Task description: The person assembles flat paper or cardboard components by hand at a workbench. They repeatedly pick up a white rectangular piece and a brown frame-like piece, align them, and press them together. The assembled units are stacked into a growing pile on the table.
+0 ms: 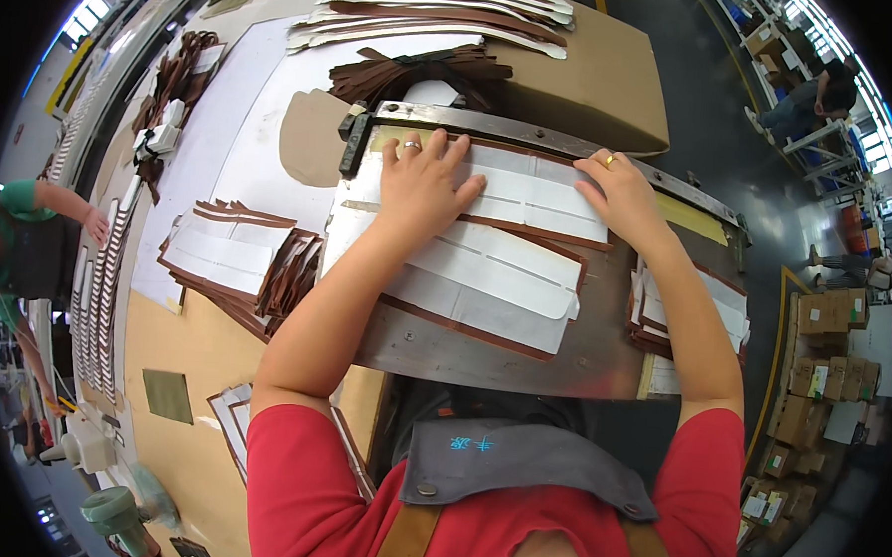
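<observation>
My left hand (422, 186) lies open, fingers spread, on the left part of a brown-edged panel with white backing (539, 193). At that panel's right end my right hand (624, 199) rests with fingers stretched and thumb apart, touching its far corner. The panel lies along a metal bar (532, 131) at the far side of a metal plate (602, 355). A second white-backed brown panel (496, 271) lies nearer me on the plate, its left part behind my left forearm.
Stacks of similar panels sit left (230, 254) and right (719, 305) of the plate. Beyond the bar are brown strips (415, 73) and a cardboard box (604, 76) with long strips on top. A co-worker's hand (97, 225) is at far left. Cartons (820, 375) stand right.
</observation>
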### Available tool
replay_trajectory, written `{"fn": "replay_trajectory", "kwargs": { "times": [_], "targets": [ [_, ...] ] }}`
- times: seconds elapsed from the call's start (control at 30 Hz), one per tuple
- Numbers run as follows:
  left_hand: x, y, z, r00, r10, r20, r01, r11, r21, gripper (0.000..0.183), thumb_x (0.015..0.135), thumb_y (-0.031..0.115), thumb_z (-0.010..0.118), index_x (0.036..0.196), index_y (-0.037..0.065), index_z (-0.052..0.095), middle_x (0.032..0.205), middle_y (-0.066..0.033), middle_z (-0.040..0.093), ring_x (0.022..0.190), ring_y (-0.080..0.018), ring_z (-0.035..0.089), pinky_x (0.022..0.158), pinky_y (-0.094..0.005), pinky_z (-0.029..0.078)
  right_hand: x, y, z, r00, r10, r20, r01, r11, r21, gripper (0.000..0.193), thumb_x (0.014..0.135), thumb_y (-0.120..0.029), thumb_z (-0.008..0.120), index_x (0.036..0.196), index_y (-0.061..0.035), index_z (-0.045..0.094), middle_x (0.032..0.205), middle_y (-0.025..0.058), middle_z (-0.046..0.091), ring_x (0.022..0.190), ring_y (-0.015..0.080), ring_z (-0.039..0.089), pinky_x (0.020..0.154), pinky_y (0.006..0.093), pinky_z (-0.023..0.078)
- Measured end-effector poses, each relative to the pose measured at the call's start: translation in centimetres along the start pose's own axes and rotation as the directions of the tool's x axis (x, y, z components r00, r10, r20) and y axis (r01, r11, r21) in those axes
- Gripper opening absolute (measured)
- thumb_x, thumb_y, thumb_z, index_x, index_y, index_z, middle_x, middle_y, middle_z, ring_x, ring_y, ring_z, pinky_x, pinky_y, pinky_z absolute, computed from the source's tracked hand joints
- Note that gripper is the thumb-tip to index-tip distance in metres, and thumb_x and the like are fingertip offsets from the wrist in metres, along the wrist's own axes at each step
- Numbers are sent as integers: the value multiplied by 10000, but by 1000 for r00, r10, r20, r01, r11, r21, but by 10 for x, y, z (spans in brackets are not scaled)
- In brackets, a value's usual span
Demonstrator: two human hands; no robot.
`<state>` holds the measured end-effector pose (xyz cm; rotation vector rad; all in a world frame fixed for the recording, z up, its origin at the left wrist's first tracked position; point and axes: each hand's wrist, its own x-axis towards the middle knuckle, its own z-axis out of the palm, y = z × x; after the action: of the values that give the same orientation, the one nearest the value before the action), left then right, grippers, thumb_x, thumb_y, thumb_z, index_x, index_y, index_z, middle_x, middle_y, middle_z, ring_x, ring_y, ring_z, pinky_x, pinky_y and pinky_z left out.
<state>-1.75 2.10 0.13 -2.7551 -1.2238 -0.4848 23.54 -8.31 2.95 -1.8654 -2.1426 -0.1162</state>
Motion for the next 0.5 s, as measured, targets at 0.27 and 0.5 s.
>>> {"fn": "replay_trajectory", "kwargs": {
  "times": [0.27, 0.5],
  "targets": [
    [2, 0, 3, 999, -32, 0, 32, 990, -135, 545, 829, 501, 535, 1245, 150, 558, 1228, -97, 528, 1142, -332, 474, 988, -466, 265, -34, 26, -33, 889, 414, 195, -443, 887, 135, 223, 844, -260, 599, 877, -39, 599, 861, 139, 593, 841, 305, 576, 717, 396, 451],
    [1, -26, -23, 992, 0, 125, 36, 958, -286, 504, 854, 408, 587, 1246, 102, 504, 1275, -162, 460, 1162, -332, 464, 959, -464, 337, -41, 10, -6, 902, 420, -98, -346, 840, 419, 175, 869, -183, 563, 861, -11, 532, 797, 140, 586, 766, 272, 574, 688, 380, 451]
  ]
}}
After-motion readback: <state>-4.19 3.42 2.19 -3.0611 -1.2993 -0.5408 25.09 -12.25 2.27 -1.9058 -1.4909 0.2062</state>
